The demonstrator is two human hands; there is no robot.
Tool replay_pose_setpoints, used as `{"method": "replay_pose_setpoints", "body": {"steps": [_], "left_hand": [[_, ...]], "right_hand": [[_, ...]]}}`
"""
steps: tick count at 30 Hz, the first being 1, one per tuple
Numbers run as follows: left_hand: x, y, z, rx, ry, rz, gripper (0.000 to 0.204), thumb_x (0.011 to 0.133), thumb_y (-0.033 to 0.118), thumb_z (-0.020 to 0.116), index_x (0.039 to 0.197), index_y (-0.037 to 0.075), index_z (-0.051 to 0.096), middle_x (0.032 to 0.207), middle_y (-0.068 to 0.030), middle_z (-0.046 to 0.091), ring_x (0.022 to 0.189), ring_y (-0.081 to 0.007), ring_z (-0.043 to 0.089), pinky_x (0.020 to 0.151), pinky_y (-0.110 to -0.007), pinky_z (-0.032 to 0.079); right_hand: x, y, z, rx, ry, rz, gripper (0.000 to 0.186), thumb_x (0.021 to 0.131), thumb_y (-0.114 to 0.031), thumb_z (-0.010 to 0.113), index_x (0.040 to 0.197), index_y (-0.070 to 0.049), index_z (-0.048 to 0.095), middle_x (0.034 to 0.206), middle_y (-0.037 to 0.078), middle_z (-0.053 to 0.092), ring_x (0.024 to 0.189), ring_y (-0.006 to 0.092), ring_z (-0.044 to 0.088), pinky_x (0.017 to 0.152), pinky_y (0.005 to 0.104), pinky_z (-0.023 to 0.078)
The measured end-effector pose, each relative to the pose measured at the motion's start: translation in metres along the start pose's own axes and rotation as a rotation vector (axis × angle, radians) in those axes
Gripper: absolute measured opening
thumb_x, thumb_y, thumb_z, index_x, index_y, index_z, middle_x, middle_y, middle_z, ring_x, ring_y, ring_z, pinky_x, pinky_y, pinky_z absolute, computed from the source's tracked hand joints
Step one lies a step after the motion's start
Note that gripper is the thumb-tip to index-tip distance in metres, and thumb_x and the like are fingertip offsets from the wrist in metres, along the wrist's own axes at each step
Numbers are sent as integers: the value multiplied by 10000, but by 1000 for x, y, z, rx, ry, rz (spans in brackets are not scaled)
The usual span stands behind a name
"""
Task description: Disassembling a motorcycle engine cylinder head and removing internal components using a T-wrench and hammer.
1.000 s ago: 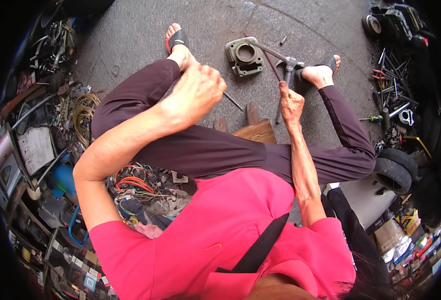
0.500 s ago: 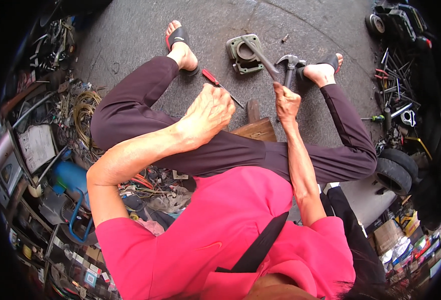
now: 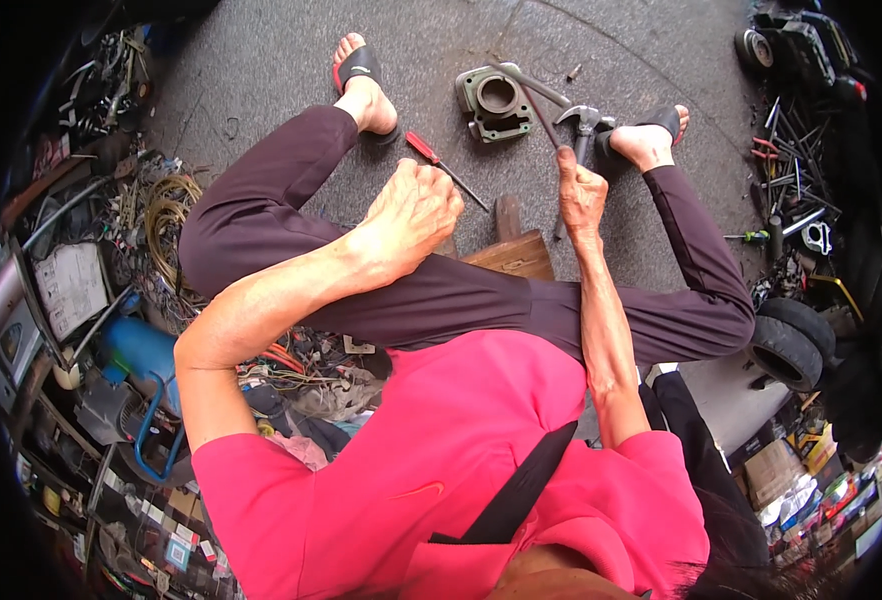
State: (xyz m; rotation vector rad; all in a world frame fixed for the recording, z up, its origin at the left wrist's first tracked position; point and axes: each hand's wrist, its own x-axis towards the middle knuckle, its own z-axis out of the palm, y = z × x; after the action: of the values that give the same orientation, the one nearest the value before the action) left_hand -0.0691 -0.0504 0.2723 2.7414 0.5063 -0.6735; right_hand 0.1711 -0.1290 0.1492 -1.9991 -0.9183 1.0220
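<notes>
My left hand (image 3: 406,218) is closed above my left thigh, its contents hidden. Just beyond it a red-handled screwdriver (image 3: 423,148) lies on the floor. My right hand (image 3: 580,192) grips a thin dark rod (image 3: 538,110), thumb up, its far part reaching over the metal engine cylinder block (image 3: 493,103). A grey metal bar (image 3: 541,91) crosses beside the block's right side. A claw hammer (image 3: 584,122) is just beyond my right hand, its handle partly hidden behind it. A wooden piece (image 3: 516,258) sits between my legs.
My sandalled feet (image 3: 361,95) flank the block on the grey floor (image 3: 241,60). Coiled hoses (image 3: 166,225), a blue cylinder (image 3: 136,350) and scrap crowd the left. Loose tools (image 3: 791,170), tyres (image 3: 791,345), a small wheel (image 3: 754,50) and boxes (image 3: 776,470) line the right.
My left hand has moved slightly back toward my body, uncovering the screwdriver's red handle. My right hand has shifted a little, the rod's angle changing along the way.
</notes>
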Motion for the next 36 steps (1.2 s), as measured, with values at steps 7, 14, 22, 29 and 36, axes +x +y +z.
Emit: {"method": "replay_pose_setpoints", "body": {"steps": [7, 14, 22, 29, 36], "left_hand": [[7, -4, -7, -119, -272, 147, 335, 684, 115, 631, 985, -6, 549, 837, -130, 582, 852, -246, 562, 751, -356, 381], [4, 3, -13, -237, 159, 68, 370, 689, 101, 640, 1020, -18, 528, 949, -121, 520, 908, -250, 532, 581, -341, 479], [1, 4, 4, 24, -34, -22, 433, 681, 127, 662, 1083, 16, 541, 957, -86, 513, 916, -219, 508, 709, -319, 401], [6, 4, 2, -11, 91, 13, 422, 691, 111, 636, 1087, 8, 533, 953, -96, 518, 919, -215, 509, 730, -324, 381], [1, 3, 1, -26, 64, 15, 416, 688, 112, 633, 1077, 7, 532, 945, -99, 513, 900, -221, 507, 726, -327, 374]], "right_hand": [[-1, 21, 7, -224, -87, 176, 692, 859, -627, 531, 547, -12, 480, 474, 14, 376, 481, 129, 355, 468, 344, 293], [13, 27, 3, -368, -55, 100, 739, 873, -662, 446, 584, 13, 535, 481, 101, 434, 481, 218, 443, 504, 394, 357], [-4, 26, 5, -2, -10, -121, 644, 888, -560, 544, 594, 10, 486, 503, 5, 299, 520, 99, 305, 457, 342, 285], [8, 30, 12, -380, -98, 186, 795, 836, -718, 435, 608, 31, 574, 503, 161, 464, 486, 246, 458, 524, 422, 377], [0, 24, 6, 67, 29, -52, 669, 879, -583, 543, 540, -18, 428, 481, 6, 300, 504, 84, 309, 450, 327, 258]]}}
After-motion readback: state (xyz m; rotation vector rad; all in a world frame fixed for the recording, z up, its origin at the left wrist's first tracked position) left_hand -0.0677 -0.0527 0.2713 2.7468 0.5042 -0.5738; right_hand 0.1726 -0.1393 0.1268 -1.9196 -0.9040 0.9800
